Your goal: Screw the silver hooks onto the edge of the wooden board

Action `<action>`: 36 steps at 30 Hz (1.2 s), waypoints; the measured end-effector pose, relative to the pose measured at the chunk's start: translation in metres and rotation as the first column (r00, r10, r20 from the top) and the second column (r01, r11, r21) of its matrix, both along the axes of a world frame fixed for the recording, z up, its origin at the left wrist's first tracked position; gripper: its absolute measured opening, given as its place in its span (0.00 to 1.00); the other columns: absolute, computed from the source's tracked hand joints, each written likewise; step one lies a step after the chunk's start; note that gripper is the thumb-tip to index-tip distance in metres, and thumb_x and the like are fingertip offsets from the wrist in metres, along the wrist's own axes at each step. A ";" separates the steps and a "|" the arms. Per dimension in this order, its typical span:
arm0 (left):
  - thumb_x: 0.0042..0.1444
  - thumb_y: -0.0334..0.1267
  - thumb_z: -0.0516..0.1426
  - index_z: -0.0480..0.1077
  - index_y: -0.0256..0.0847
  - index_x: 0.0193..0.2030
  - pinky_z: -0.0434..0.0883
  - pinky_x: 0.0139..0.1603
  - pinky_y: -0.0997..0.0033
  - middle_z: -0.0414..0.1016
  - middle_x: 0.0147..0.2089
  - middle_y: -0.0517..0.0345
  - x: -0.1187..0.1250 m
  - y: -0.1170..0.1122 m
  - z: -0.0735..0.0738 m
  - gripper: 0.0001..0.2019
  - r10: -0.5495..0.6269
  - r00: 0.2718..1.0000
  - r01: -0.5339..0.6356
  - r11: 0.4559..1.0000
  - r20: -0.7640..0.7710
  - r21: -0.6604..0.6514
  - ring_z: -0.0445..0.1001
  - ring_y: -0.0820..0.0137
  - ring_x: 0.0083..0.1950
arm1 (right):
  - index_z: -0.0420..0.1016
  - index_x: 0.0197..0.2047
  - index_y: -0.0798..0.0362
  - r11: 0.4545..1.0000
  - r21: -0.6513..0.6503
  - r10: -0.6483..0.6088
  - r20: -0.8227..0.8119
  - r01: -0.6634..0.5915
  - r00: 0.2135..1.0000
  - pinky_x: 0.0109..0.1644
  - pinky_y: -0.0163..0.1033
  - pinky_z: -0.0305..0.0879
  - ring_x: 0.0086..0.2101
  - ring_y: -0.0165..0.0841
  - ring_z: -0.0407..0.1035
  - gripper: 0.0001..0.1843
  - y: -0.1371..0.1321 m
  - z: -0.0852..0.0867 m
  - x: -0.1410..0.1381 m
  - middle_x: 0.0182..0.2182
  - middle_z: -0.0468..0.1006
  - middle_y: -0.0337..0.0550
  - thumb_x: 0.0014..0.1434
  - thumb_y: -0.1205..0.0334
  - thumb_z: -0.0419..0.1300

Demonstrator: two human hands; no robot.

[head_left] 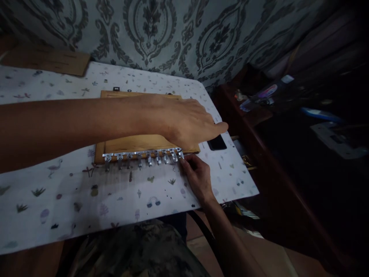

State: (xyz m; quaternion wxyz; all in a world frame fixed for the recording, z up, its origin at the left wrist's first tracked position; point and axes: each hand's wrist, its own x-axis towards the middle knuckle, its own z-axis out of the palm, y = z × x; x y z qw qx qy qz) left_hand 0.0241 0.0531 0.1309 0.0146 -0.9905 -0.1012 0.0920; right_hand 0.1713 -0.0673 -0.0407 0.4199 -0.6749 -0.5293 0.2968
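Note:
A light wooden board (135, 142) lies on the patterned white tabletop. Along its near edge runs a row of several silver metal hooks (140, 158), their curved ends hanging toward me. My right hand (198, 175) is at the right end of this row, thumb and index finger closed on the last metal hook (180, 153). My left hand (191, 121) reaches across above the board from the left, palm down. Its thumb stretches out to the right, apart from the other fingers, which show only in part. The left forearm covers much of the board's middle.
A black phone-like object (216, 143) lies right of the board, near the table's right edge. Flat cardboard (46, 59) rests at the back left. Patterned fabric (187, 34) hangs behind the table. On dark furniture at right lies a clear bottle (266, 94).

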 end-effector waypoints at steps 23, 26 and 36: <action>0.69 0.36 0.54 0.73 0.36 0.57 0.51 0.31 0.66 0.79 0.40 0.50 0.000 0.003 -0.001 0.14 0.036 0.997 -0.034 0.999 0.068 -0.034 0.68 0.65 0.32 | 0.76 0.31 0.52 1.000 0.026 -0.001 0.021 0.000 1.000 0.31 0.36 0.60 0.26 0.30 0.63 0.15 0.002 -0.004 0.001 0.24 0.73 0.37 0.61 0.50 0.61; 0.70 0.41 0.54 0.74 0.34 0.57 0.52 0.32 0.67 0.80 0.41 0.48 0.000 0.004 0.000 0.16 0.039 0.996 -0.038 0.999 0.083 -0.010 0.73 0.63 0.36 | 0.75 0.30 0.53 0.999 0.034 -0.002 0.022 0.001 1.000 0.31 0.36 0.61 0.26 0.30 0.64 0.15 0.002 -0.004 0.001 0.24 0.73 0.37 0.61 0.50 0.61; 0.71 0.46 0.52 0.76 0.33 0.56 0.58 0.34 0.65 0.81 0.47 0.40 -0.007 0.011 -0.006 0.20 0.050 0.992 -0.050 0.999 0.117 -0.006 0.79 0.54 0.46 | 0.79 0.44 0.51 0.989 0.140 0.015 0.259 -0.053 0.966 0.43 0.45 0.73 0.40 0.39 0.75 0.15 0.005 -0.003 0.014 0.45 0.81 0.49 0.61 0.50 0.63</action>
